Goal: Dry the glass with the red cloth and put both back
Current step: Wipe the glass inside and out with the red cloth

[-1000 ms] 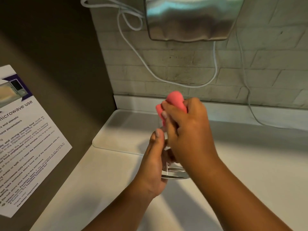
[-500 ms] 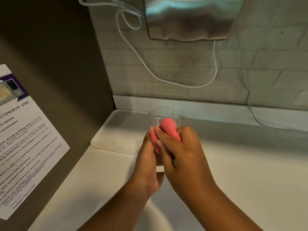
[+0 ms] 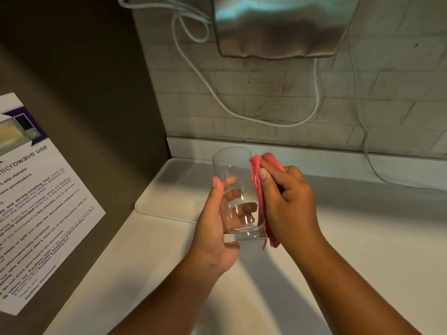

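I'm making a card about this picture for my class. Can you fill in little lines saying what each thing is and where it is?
glass: clear, upright, held above the counter
left hand: wrapped around the glass
red cloth: pressed on the glass's outer side
right hand: gripping the cloth
counter: white
poster: microwave rules, on the left wall

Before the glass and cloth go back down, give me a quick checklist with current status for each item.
1. Glass held securely: ok, left hand wraps its lower half, clear of the counter.
2. Red cloth in hand: ok, right hand presses it against the glass's right side.
3. Glass upright: ok, mouth up, tilted only slightly.
4. Glass fully dry: cannot tell; inside and far side unverified.
5. Landing spot free: ok, the white tray behind the hands shows bare surface.
6. White cable out of the way: ok, it hangs on the wall.
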